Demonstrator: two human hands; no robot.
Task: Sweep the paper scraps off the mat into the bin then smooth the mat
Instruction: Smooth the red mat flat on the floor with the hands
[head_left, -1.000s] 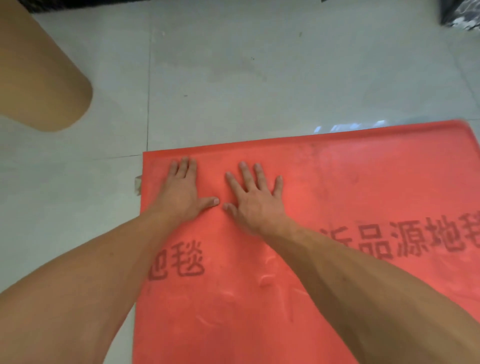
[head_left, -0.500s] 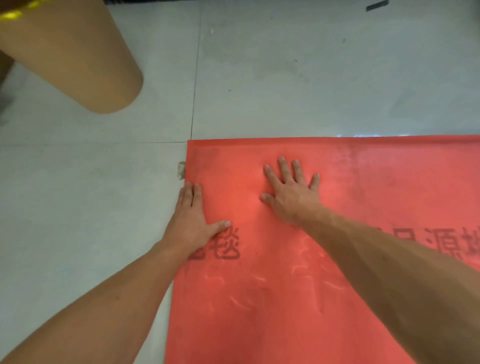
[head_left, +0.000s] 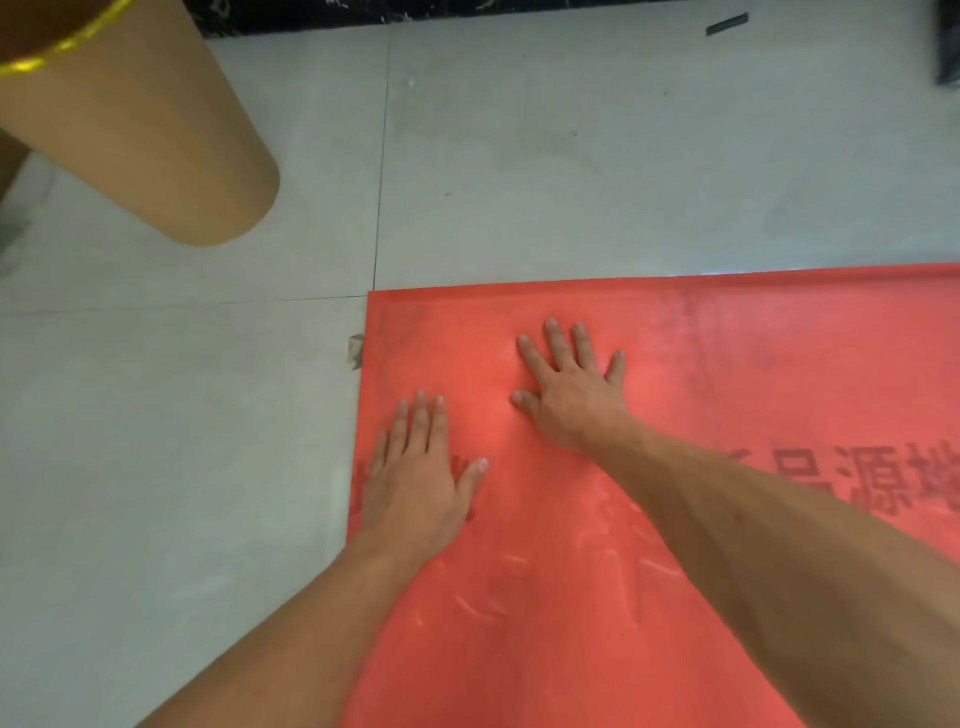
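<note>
Fingers of both hands spread flat and ungrasping, pressed on a red mat lying on grey floor tiles, dark printed characters and pale creases across it, right hand near the far edge, left hand by the left edge, tan bin well apart at upper left

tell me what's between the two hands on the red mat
Nothing but bare red mat: in the head view, no scraps lie between the left hand and right hand.

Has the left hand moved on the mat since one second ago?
Yes. The left hand slid back toward the person along the red mat, away from the mat's far left corner, and now lies behind the right hand.
</note>
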